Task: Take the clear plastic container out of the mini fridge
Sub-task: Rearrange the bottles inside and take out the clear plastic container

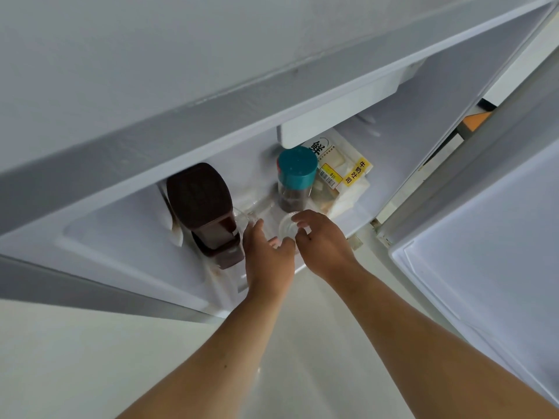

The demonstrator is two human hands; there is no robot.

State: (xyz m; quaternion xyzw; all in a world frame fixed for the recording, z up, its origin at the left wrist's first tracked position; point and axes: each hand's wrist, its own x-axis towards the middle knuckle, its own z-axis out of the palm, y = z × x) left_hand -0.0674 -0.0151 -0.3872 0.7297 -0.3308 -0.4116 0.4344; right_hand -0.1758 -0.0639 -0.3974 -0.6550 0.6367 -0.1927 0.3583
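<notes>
The clear plastic container (286, 228) stands near the front edge of the mini fridge's white floor (127, 237), between a dark brown bottle and a teal-capped jar. It is nearly see-through and only its round rim and faint edges show. My left hand (267, 255) wraps its left side, with fingertips visible through the plastic. On its right side, my right hand (323, 246) pinches the rim between thumb and forefinger. Both forearms reach in from below.
A dark brown bottle (199, 207) stands just left of my hands. The jar with a teal cap (296, 173) is right behind the container, with a packet bearing a yellow label (348, 173) beyond it. The open fridge door (484, 252) stands at the right. A white compartment (332, 119) hangs above.
</notes>
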